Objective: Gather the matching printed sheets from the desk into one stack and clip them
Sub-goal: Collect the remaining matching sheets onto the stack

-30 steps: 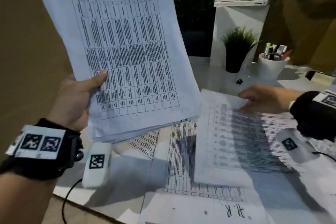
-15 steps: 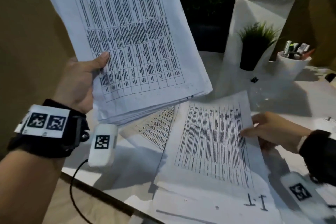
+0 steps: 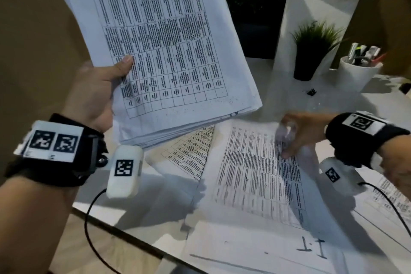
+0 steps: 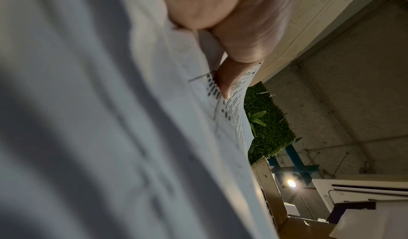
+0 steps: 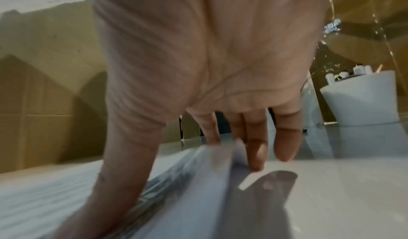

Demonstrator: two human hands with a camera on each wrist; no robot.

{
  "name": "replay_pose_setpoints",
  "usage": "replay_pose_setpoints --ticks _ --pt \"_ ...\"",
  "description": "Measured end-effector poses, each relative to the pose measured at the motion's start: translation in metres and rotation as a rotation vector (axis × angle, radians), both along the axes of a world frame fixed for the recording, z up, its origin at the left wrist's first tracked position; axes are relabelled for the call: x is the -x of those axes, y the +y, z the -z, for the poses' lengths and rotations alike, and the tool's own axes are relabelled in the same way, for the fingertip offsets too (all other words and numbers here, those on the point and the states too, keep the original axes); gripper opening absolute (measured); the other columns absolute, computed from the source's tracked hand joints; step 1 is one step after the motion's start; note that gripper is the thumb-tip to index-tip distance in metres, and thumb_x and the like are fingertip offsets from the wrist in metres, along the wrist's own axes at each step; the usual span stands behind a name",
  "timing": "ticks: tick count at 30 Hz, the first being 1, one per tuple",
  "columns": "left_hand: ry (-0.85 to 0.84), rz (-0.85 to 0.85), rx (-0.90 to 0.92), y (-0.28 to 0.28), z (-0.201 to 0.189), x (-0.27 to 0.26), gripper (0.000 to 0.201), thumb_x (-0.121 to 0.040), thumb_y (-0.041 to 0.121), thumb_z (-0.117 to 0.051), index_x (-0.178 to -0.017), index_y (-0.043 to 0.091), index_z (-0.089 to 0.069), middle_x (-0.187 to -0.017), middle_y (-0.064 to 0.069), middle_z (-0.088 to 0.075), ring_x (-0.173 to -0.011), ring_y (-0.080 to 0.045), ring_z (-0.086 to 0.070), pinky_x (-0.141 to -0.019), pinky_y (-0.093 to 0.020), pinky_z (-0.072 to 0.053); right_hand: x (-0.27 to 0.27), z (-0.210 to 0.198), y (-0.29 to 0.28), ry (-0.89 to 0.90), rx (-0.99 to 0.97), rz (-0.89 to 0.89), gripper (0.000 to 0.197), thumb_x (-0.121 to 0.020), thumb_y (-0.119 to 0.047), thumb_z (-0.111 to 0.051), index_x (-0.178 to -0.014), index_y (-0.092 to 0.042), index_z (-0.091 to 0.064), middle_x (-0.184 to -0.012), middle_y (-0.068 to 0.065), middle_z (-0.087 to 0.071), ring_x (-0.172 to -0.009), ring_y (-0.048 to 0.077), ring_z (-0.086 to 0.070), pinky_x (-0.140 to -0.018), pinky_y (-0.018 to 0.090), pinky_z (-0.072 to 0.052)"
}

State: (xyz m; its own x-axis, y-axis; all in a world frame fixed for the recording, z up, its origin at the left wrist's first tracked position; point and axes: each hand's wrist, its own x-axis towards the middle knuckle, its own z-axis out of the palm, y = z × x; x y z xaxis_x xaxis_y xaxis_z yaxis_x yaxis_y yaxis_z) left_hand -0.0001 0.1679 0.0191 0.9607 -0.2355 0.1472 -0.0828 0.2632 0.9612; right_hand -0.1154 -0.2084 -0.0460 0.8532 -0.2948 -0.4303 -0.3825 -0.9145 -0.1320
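Note:
My left hand (image 3: 97,91) holds a thick stack of printed table sheets (image 3: 169,51) raised above the desk, thumb on the top page (image 4: 225,83). On the desk lies a matching printed sheet marked "I.T" (image 3: 255,173). My right hand (image 3: 295,135) is at its right edge: the thumb (image 5: 123,164) lies on the page, the fingers (image 5: 253,146) are behind the lifted, blurred edge. A small black binder clip (image 3: 311,92) lies on the desk beyond that hand.
More printed sheets lie under and beside the marked one (image 3: 189,153) and at the right (image 3: 389,196). A potted plant (image 3: 311,51), a white pen cup (image 3: 358,73) and a white stand (image 3: 315,11) stand at the back. The desk's near edge (image 3: 133,236) runs below my left wrist.
My right hand turned over a sheet to show one marked "I.T", then moved up its right edge and lifted it. The left hand kept the stack raised.

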Motion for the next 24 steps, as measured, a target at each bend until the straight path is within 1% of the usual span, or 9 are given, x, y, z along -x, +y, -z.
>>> replay_pose_setpoints --ticks 4,7,10,12,14,16,19,22,24 --pt "0.015 -0.004 0.063 0.003 -0.009 0.0 0.052 -0.093 0.02 -0.069 -0.14 0.003 -0.058 -0.131 -0.013 -0.07 -0.114 -0.029 -0.072 -0.079 -0.046 -0.063 -0.008 0.002 -0.007 0.042 -0.115 0.024 0.088 -0.032 -0.056 -0.094 -0.105 -0.013 -0.072 -0.096 0.002 -0.078 -0.087 0.025 -0.075 -0.086 0.046 -0.059" --pt "0.029 -0.002 0.081 0.005 -0.01 0.003 0.051 -0.096 0.02 -0.066 -0.142 0.001 -0.056 -0.138 -0.02 -0.065 -0.118 -0.034 -0.07 -0.082 -0.05 -0.062 -0.002 -0.004 -0.002 -0.051 -0.106 -0.023 0.073 -0.033 -0.057 -0.092 -0.09 -0.015 -0.074 -0.086 -0.001 -0.079 -0.081 0.018 -0.075 -0.081 0.041 -0.06" --pt "0.015 -0.038 0.074 0.004 -0.01 0.005 0.043 -0.098 0.016 -0.063 -0.139 0.002 -0.059 -0.123 -0.013 -0.073 -0.107 -0.028 -0.075 -0.072 -0.043 -0.064 0.006 -0.018 -0.004 -0.191 -0.27 -0.008 0.031 -0.06 -0.02 -0.093 -0.082 -0.02 -0.071 -0.072 -0.012 -0.077 -0.066 0.001 -0.072 -0.075 0.028 -0.058" --pt "-0.003 -0.061 0.07 0.002 -0.009 0.007 0.04 -0.099 0.013 -0.062 -0.138 0.001 -0.06 -0.114 -0.01 -0.075 -0.101 -0.025 -0.077 -0.068 -0.039 -0.064 0.005 -0.027 -0.012 -0.238 -0.279 -0.01 0.025 -0.063 -0.01 -0.09 -0.081 -0.015 -0.074 -0.074 -0.006 -0.078 -0.074 0.012 -0.075 -0.082 0.033 -0.059" --pt "-0.015 -0.067 0.071 0.001 -0.009 0.008 0.041 -0.099 0.011 -0.061 -0.138 -0.001 -0.059 -0.112 -0.01 -0.075 -0.098 -0.024 -0.078 -0.067 -0.038 -0.064 0.0 -0.037 -0.015 -0.299 -0.225 -0.034 0.031 -0.057 -0.012 -0.092 -0.082 -0.015 -0.073 -0.076 -0.002 -0.078 -0.083 0.023 -0.074 -0.084 0.04 -0.057" --pt "-0.033 -0.068 0.077 0.002 -0.011 0.009 0.037 -0.1 0.008 -0.06 -0.136 -0.001 -0.06 -0.104 -0.006 -0.078 -0.094 -0.022 -0.078 -0.066 -0.037 -0.064 -0.01 -0.048 -0.017 -0.397 -0.191 -0.068 0.042 -0.054 -0.01 -0.092 -0.089 -0.016 -0.07 -0.081 0.001 -0.078 -0.085 0.023 -0.072 -0.079 0.04 -0.056" --pt "-0.065 -0.074 0.076 0.004 -0.014 0.011 0.032 -0.1 0.007 -0.059 -0.131 -0.001 -0.062 -0.091 0.002 -0.081 -0.089 -0.015 -0.079 -0.064 -0.03 -0.063 -0.025 -0.062 -0.017 -0.539 -0.172 -0.065 0.053 -0.065 0.0 -0.087 -0.108 -0.019 -0.061 -0.092 0.002 -0.07 -0.085 0.024 -0.066 -0.065 0.033 -0.05" --pt "-0.076 -0.101 0.082 0.009 -0.013 0.01 0.041 -0.098 0.009 -0.063 -0.137 -0.002 -0.059 -0.115 -0.011 -0.076 -0.103 -0.024 -0.076 -0.07 -0.036 -0.064 -0.033 -0.053 -0.019 -0.64 -0.44 0.106 0.116 -0.034 -0.027 -0.099 -0.136 -0.03 -0.043 -0.122 0.009 -0.06 -0.106 0.033 -0.062 -0.082 0.038 -0.055" --pt "-0.075 -0.091 0.08 0.011 -0.012 0.009 0.044 -0.098 0.011 -0.062 -0.14 -0.001 -0.057 -0.134 -0.02 -0.066 -0.111 -0.03 -0.073 -0.073 -0.042 -0.064 -0.029 -0.037 -0.014 -0.572 -0.595 0.269 0.132 -0.033 -0.028 -0.098 -0.147 -0.032 -0.033 -0.13 0.005 -0.054 -0.103 0.025 -0.06 -0.089 0.039 -0.052"
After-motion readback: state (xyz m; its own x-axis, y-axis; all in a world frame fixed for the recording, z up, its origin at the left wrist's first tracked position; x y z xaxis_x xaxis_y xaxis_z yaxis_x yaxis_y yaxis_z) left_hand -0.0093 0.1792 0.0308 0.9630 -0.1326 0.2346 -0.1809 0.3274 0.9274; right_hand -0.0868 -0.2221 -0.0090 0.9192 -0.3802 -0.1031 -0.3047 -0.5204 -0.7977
